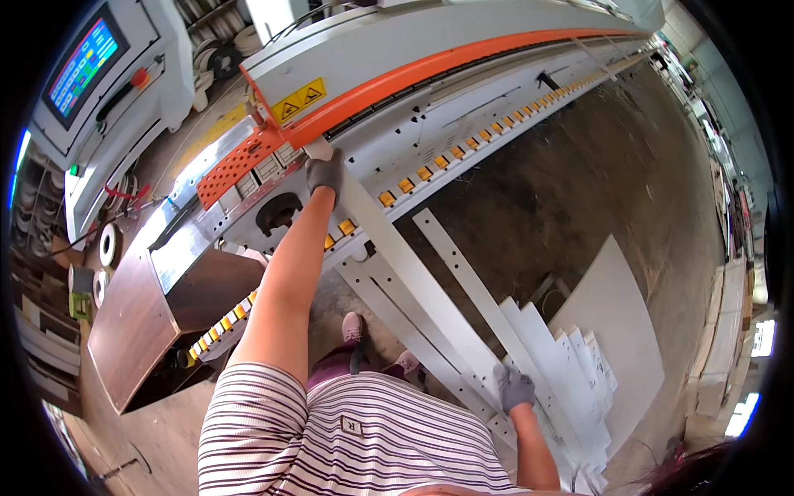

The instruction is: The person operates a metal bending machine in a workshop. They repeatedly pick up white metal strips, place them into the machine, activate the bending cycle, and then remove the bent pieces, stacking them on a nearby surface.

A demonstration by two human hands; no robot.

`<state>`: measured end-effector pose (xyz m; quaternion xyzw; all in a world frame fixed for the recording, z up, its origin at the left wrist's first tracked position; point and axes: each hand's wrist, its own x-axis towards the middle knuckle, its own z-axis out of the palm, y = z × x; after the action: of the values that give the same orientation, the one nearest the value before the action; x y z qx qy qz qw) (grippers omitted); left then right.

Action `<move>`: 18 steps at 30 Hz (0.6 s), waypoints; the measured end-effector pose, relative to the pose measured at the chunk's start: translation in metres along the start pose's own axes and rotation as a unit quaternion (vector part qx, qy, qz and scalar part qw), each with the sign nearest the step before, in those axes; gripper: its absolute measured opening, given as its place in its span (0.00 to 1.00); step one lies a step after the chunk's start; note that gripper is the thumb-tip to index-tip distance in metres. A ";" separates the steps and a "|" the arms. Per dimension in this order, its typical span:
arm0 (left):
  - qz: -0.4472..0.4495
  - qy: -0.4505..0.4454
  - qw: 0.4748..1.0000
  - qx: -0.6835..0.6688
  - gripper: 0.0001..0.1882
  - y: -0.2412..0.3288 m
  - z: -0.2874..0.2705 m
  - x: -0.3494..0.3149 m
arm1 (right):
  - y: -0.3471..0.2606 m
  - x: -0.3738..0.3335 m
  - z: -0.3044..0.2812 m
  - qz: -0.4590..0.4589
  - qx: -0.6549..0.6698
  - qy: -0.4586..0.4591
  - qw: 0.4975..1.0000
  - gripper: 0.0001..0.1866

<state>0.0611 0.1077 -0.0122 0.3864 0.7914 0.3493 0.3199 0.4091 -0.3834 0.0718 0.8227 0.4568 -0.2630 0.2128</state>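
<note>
A long, narrow white board [413, 262] slants from the machine's edge down to my right side. My left hand [325, 174], in a dark grey glove, is closed around its far end, close under the orange guard [308, 128]. At the near end my right hand [514, 388], gloved in lighter grey, grips the board's edge. Beneath and beside the board run white support rails [459, 260] with dark holes. The edge-banding machine [397, 50] is grey with an orange stripe, and yellow rollers [426, 172] line its front.
White panels [550, 355] are stacked at the right, beside a larger pale sheet [620, 331]. A control screen [85, 66] stands at the far left, above a brown wooden cabinet [132, 322]. Rolls of banding [109, 245] lie by it.
</note>
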 end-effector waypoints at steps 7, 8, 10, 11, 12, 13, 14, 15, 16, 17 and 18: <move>0.025 -0.216 0.973 0.074 0.36 0.034 0.008 -0.010 | 0.015 0.043 -0.028 -0.040 0.157 0.180 0.970 0.23; 0.035 -0.238 0.968 0.067 0.36 0.040 0.000 -0.021 | 0.014 0.036 -0.020 -0.060 0.178 0.267 0.945 0.22; 0.286 -0.143 0.947 0.026 0.22 0.005 -0.016 -0.082 | 0.006 0.012 0.005 -0.145 0.139 0.501 0.842 0.19; 0.411 -0.113 0.904 0.001 0.20 -0.010 -0.030 -0.110 | 0.004 0.005 0.016 -0.203 0.147 0.496 0.832 0.18; 0.478 -0.113 0.870 0.041 0.19 -0.029 -0.047 -0.140 | 0.001 0.001 0.028 -0.245 0.149 0.446 0.848 0.18; 0.535 -0.109 0.837 0.016 0.18 -0.043 -0.055 -0.162 | -0.005 0.008 0.037 -0.286 0.144 0.410 0.854 0.22; 0.500 -0.174 0.847 0.050 0.18 -0.061 -0.069 -0.187 | -0.007 0.020 0.046 -0.239 0.131 0.399 0.875 0.23; 0.479 -0.231 0.844 0.067 0.18 -0.081 -0.086 -0.207 | -0.010 0.039 0.054 -0.190 0.115 0.369 0.903 0.25; 0.442 -0.271 0.853 0.061 0.18 -0.097 -0.090 -0.225 | -0.009 0.059 0.061 -0.146 0.100 0.335 0.926 0.26; 0.390 -0.305 0.867 0.060 0.18 -0.110 -0.095 -0.239 | -0.006 0.076 0.068 -0.098 0.068 0.341 0.932 0.26; 0.315 -0.380 0.868 0.051 0.18 -0.122 -0.108 -0.249 | -0.002 0.096 0.073 -0.049 0.024 0.324 0.945 0.27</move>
<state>0.0531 -0.1888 0.0087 0.7338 0.4618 0.2167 0.4486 0.4325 -0.3640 -0.0450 0.8449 0.5345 -0.0034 0.0205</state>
